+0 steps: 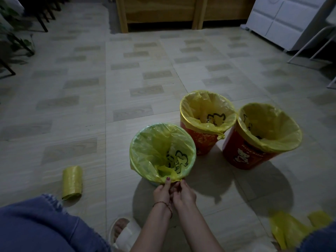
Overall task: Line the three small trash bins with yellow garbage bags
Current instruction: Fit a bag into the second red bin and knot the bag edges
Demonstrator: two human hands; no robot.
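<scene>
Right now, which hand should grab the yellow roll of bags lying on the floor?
Probably the left hand: the yellow roll of plastic bags lies on that side. Both hands, right hand too, now pinch the green bin's yellow bag.

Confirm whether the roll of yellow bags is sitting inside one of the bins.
No: the roll of yellow bags lies on the tiled floor, to the left of the green bin and apart from it.

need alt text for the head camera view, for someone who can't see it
Both hands, left hand and right hand, pinch the yellow bag at the near rim of a green bin on a tiled floor. Behind it stand two red bins, already lined, and a roll of yellow bags lies to the left.
</scene>
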